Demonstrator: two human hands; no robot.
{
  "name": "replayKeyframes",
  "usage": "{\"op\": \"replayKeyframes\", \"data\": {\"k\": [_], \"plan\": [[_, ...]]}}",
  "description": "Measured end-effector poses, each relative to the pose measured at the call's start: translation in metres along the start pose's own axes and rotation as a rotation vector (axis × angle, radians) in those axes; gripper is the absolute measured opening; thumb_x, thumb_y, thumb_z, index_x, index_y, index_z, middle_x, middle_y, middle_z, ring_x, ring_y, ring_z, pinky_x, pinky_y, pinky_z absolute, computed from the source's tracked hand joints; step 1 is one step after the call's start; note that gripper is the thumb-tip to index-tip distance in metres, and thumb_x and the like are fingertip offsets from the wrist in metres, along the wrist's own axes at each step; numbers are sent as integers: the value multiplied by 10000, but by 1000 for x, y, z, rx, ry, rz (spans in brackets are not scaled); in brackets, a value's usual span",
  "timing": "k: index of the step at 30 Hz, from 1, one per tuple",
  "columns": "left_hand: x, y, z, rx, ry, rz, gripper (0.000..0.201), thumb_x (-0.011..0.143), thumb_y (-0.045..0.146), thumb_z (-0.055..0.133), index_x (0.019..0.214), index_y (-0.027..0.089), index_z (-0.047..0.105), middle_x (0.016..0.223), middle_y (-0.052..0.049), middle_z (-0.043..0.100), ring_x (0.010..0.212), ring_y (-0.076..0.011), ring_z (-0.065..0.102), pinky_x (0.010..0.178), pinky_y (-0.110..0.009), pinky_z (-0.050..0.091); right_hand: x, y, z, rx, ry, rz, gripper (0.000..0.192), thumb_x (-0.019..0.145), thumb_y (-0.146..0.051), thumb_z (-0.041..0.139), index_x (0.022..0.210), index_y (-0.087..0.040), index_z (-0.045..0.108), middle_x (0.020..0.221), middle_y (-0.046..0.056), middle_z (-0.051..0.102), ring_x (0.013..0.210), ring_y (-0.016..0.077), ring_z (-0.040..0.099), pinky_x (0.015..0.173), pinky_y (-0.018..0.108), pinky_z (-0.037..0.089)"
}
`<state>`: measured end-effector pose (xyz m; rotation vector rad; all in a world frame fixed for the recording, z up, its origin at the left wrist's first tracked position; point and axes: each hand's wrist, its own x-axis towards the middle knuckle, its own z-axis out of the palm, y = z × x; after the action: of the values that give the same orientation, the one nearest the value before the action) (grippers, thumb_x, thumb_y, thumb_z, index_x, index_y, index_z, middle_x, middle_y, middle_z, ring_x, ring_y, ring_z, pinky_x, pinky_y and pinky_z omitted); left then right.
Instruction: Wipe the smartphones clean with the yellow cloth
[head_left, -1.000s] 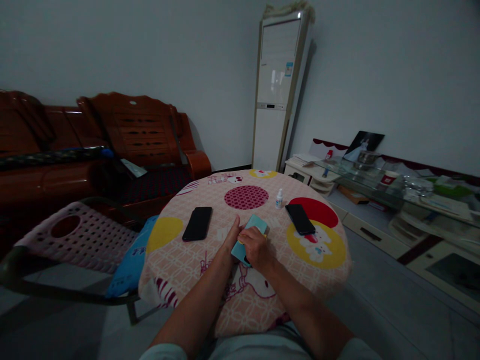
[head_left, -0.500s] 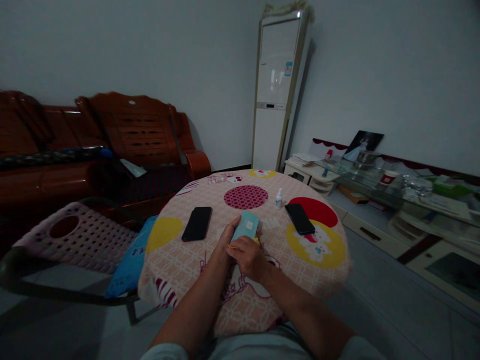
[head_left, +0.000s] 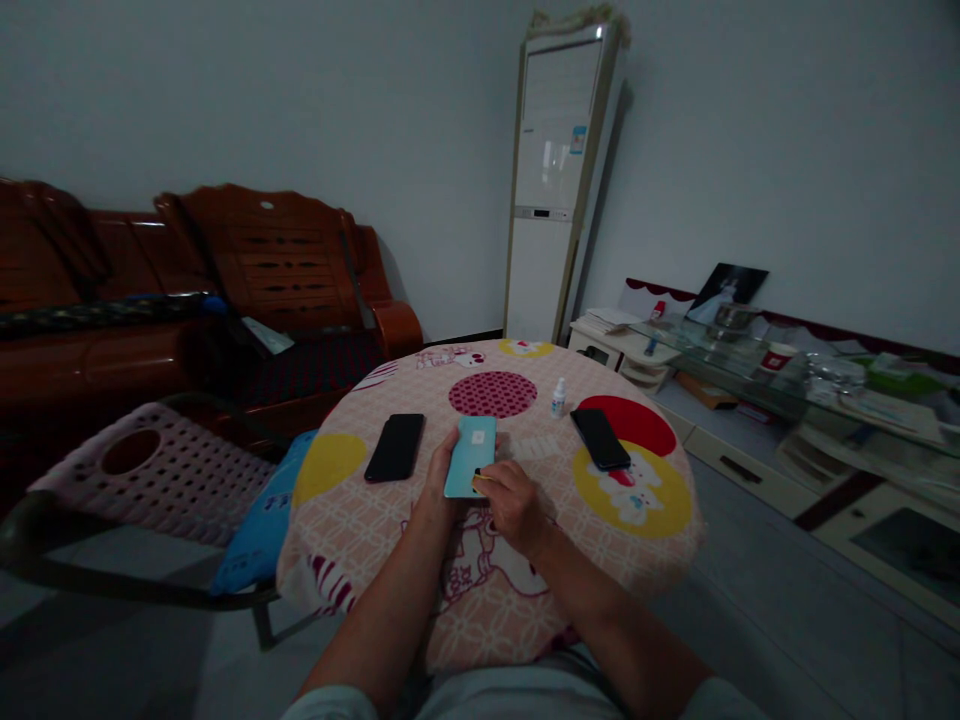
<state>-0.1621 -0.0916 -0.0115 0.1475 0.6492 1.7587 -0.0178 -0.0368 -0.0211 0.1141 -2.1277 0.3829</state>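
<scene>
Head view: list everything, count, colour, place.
light-blue phone: 1, light blue, in left hand
small yellow piece: 1, yellow, at phone's near end
black phones: 2, black, left and right on tablecloth
bottle: 1, white, upright near right-hand black phone
tablecloth: 1, pink patterned, on round table
woven chair: 1, pink, left of table
blue packet: 1, blue, on woven chair
wooden seating: count unclear, reddish brown, far left
tall unit: 1, white, room corner
low cabinet: 1, mostly white, right side
cup: 1, white and red, above low cabinet
picture: 1, dark, tilted, behind cup
small clutter: count unclear, mixed, around cup
sleeves: 2, pale, bottom edge
left hand: 1, bare, holding light-blue phone
right hand: 1, bare, pinching small yellow piece
</scene>
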Motion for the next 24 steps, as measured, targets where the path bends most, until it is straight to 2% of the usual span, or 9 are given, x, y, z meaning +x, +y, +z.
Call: {"op": "replayKeyframes", "data": {"k": [5, 10, 15, 20, 24], "plan": [[-4, -8, 11, -3, -17, -91, 635, 938, 528, 303, 1170, 11, 589, 884, -188, 701, 742, -262, 683, 638, -349, 542, 0, 8, -1, 6, 21, 63, 307, 957, -161, 403, 940, -187, 708, 887, 85, 642, 862, 197, 549, 782, 358, 493], [-6, -14, 20, -3, -1, -80, 577, 942, 495, 333, 1115, 23, 614, 827, -168, 698, 698, -249, 675, 642, -344, 538, -2, 21, 1, -39, 29, 113, 269, 938, -157, 451, 930, -183, 718, 895, 88, 648, 869, 204, 542, 770, 351, 488], [1, -18, 17, 27, -23, -85, 521, 957, 454, 328, 963, 40, 645, 695, -127, 666, 534, -186, 615, 533, -286, 500, -2, 20, 0, -89, 23, 139, 265, 924, -114, 457, 914, -181, 713, 899, 84, 645, 866, 196, 540, 782, 338, 473], [7, -19, 10, 32, -43, -91, 506, 956, 466, 342, 733, 94, 604, 566, -62, 569, 449, -132, 519, 420, -229, 416, -1, 6, 2, -47, -135, 40, 236, 937, -147, 457, 912, -172, 690, 908, 77, 645, 874, 191, 529, 802, 325, 459], [8, -23, 12, -3, -41, -74, 453, 963, 424, 368, 689, 118, 561, 534, -12, 504, 416, -89, 447, 396, -191, 368, 3, 10, 5, -73, -94, 65, 224, 930, -139, 470, 891, -171, 688, 906, 78, 645, 871, 193, 520, 812, 326, 451]]}}
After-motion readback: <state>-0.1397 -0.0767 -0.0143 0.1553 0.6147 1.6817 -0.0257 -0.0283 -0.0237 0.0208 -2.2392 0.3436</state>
